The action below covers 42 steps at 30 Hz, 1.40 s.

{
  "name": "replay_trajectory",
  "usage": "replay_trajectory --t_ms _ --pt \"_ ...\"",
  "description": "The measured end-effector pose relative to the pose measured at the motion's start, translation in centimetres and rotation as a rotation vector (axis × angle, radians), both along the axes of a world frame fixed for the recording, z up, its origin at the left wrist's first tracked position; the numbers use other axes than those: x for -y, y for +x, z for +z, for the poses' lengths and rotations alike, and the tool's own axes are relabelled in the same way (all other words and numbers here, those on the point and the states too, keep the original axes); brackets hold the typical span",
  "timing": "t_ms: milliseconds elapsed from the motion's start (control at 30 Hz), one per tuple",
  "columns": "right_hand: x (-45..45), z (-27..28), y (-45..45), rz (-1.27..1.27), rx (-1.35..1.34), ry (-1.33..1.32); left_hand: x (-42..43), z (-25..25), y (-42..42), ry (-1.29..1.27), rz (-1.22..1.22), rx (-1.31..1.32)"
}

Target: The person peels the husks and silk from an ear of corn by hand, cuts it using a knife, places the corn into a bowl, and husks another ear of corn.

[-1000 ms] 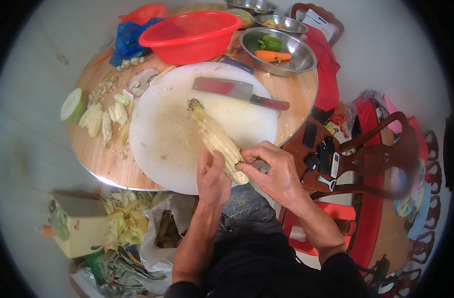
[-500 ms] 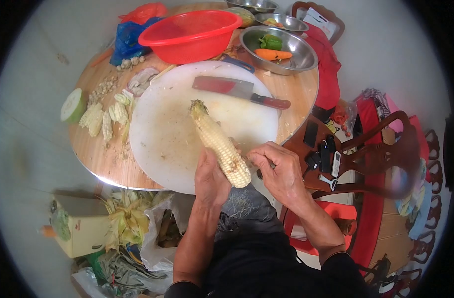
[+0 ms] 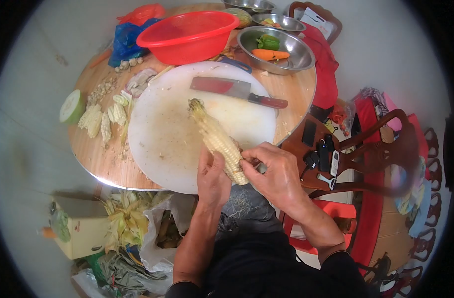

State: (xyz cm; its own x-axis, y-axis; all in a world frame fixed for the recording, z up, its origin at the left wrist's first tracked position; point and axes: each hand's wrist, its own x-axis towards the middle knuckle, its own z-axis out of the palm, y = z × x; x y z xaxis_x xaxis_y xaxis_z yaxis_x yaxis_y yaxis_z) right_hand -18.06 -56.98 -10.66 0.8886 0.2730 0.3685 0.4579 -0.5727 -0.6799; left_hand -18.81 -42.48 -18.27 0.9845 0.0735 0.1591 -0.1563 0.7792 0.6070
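Note:
A husked pale yellow corn cob (image 3: 221, 144) slants over the near side of the round white cutting board (image 3: 157, 144), its brownish end pointing up and left. My left hand (image 3: 213, 174) is wrapped round the lower left of the cob. On the other side, the thumb and fingers of my right hand (image 3: 269, 171) pinch at the cob's lower right edge. Whether a strand or kernel is between those fingertips is too small to tell. Beyond the cob, a cleaver (image 3: 222, 85) with a dark handle lies flat on the board.
Behind the board stand a red basin (image 3: 187, 37) and a steel bowl (image 3: 301, 57) holding a carrot and green pepper. Corn pieces (image 3: 93, 119) and a cut green gourd (image 3: 70, 107) lie left. Husks (image 3: 128, 218) are below left; a wooden chair (image 3: 381, 149) stands right.
My right hand has moved left, its fingertips coming from just beside the cob onto its edge. The cob has turned slightly in my left hand. The view has shifted a little.

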Motion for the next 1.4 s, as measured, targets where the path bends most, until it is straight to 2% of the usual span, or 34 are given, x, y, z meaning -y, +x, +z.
replay_trajectory --t_ms 200,300,333,367,400,533,600,633,700,900,1200,1400 --pt "-1.2 -2.0 -0.3 -0.145 0.226 -0.067 0.5 -0.2 -0.1 0.070 0.099 -0.013" --pt "-0.6 -2.2 0.5 -0.072 0.222 0.009 0.1 -0.1 -0.1 0.114 0.111 -0.003" --pt "-0.3 -1.9 0.6 -0.069 0.220 0.008 -0.4 -0.1 0.1 -0.008 0.031 -0.025" --pt "-0.1 -1.4 0.6 -0.068 -0.096 0.262 -0.8 -0.1 0.2 -0.130 -0.048 -0.046" --pt "0.2 -1.2 0.6 -0.062 -0.415 0.511 -0.8 0.0 0.2 -0.131 -0.042 -0.043" --pt "1.3 -1.1 0.5 0.077 -0.453 0.448 -0.7 0.0 0.4 -0.206 -0.082 -0.028" --pt "1.2 -0.5 0.0 0.170 -0.234 0.300 -0.7 -0.1 0.3 -0.230 -0.083 -0.031" --pt "1.2 -0.3 -0.1 0.172 -0.236 0.301 -0.6 -0.1 0.2 -0.210 -0.058 -0.046" --pt "1.0 0.0 -0.3 0.220 0.000 0.117 -0.6 -0.3 0.2 -0.190 -0.032 -0.062" --pt "0.3 0.7 -0.6 0.191 0.159 -0.036 0.1 0.3 -0.2 -0.032 0.060 -0.060" --pt "1.0 0.4 0.1 0.247 0.033 0.034 0.0 0.8 -0.2 -0.099 0.035 -0.085" --pt "0.8 0.5 -0.1 0.236 0.104 -0.016 0.0 0.2 0.0 -0.064 0.050 -0.055"
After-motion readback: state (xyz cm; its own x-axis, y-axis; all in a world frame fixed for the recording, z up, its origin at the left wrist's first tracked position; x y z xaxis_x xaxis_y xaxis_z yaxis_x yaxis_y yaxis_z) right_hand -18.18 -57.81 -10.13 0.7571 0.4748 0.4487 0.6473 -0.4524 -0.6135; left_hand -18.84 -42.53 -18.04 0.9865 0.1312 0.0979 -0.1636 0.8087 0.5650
